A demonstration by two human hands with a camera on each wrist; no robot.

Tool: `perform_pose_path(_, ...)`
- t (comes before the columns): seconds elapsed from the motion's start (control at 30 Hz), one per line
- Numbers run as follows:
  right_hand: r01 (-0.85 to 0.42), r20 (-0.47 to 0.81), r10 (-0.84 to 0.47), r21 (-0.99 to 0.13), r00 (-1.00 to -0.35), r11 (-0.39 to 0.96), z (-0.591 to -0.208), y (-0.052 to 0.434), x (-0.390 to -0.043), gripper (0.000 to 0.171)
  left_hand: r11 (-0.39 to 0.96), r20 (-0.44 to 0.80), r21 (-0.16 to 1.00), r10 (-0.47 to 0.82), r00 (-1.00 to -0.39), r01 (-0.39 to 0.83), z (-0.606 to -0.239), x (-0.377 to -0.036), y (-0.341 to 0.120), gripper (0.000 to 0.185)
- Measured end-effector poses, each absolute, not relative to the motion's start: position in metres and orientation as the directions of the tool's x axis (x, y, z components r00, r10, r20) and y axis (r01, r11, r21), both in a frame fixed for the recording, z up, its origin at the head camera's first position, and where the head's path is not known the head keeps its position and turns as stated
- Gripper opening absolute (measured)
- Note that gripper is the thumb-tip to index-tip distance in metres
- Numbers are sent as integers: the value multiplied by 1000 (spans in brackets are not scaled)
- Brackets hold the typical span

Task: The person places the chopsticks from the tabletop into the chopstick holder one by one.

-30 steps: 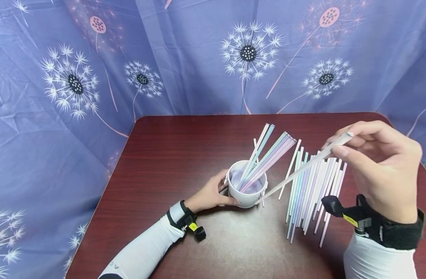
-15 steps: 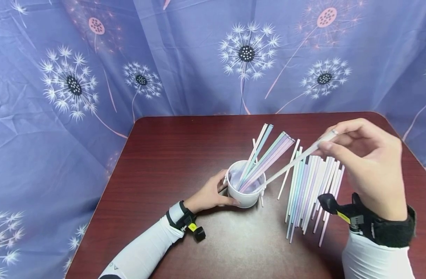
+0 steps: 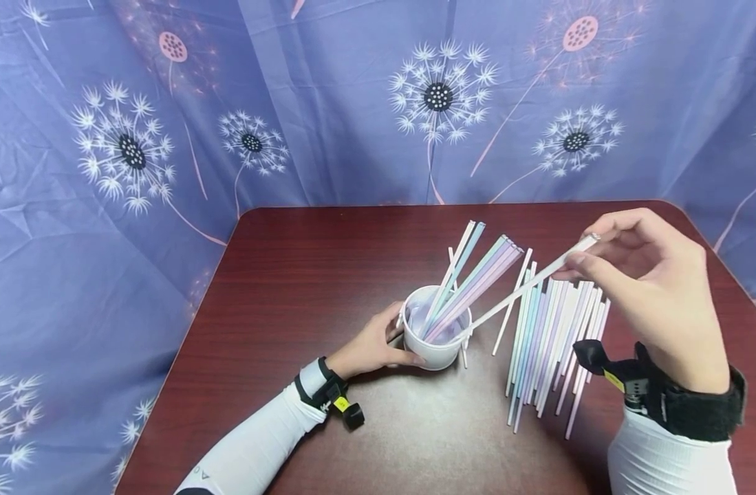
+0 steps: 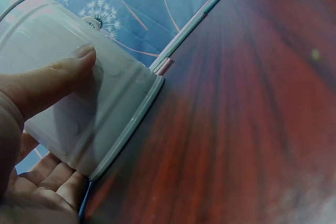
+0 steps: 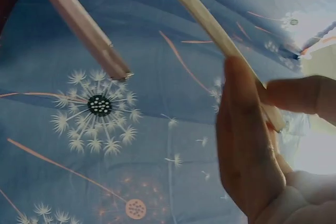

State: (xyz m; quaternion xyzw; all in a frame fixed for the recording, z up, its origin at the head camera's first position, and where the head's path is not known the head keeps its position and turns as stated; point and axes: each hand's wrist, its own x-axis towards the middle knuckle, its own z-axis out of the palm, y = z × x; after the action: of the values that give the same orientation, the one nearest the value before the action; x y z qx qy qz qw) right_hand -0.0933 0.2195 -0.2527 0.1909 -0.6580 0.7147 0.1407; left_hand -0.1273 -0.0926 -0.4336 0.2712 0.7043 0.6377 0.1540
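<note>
**Straw tip at the cup rim, much of it out of sight**

The right hand (image 3: 650, 289) pinches the upper end of a white straw (image 3: 526, 283) between thumb and fingertips, the other fingers loosely curled. The straw slants down to the left, its lower tip at the rim of the white cup (image 3: 436, 347); whether the tip is inside cannot be told. The left hand (image 3: 368, 347) holds the cup's side, thumb pressed on the wall; its fingers behind the cup are hidden in the head view. Pastel straws (image 3: 470, 278) lean out of the cup to the upper right, their lower ends hidden inside. A loose row of straws (image 3: 554, 337) lies on the dark red table (image 3: 328, 275) just right of the cup, partly covered by the right wrist. The right wrist view shows mostly the blue flowered curtain (image 3: 328, 103).
</note>
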Motion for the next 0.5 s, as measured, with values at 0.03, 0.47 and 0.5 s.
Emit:
perform_pose_path(0.03,-473,481,-32,-870,-876,-138,-252,219,-93,28,41,129,982,577,-806,187,-433,-127,-93,89)
perform_pose_path(0.47,-289,219,-191,-782,-957,552,-257,213,-96,13,38,131,982,580,-804,187,-437,-128,-92,87)
perform_pose_path(0.5,-283,206,-197,-764,-959,580,-258,212,-98,12,36,132,982,581,-803,187,-441,-129,-92,88)
